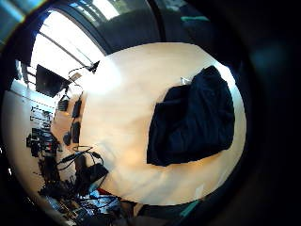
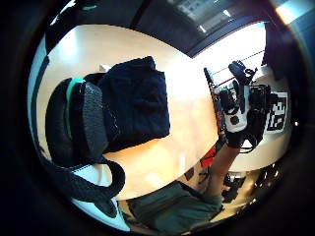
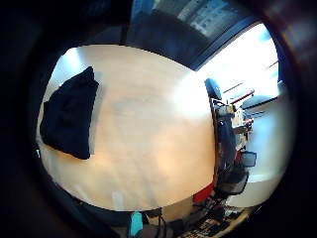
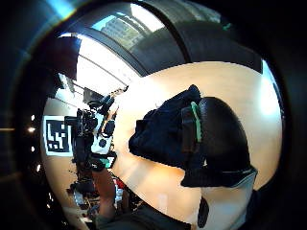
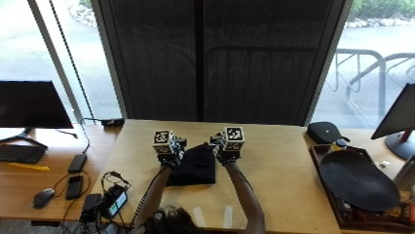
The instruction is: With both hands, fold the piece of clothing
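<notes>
Pale wooden table (image 5: 279, 161), wide, bearing a dark navy garment (image 5: 193, 168) folded into a compact rectangle near the front edge. Above its far corners, raised off the cloth, left hand (image 5: 167, 148) and right hand (image 5: 227, 146); holding nothing, finger spread impossible to tell.

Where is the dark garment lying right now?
In the outside view, the dark garment lies folded on the light wooden table, left of centre, between the left hand and right hand.
</notes>
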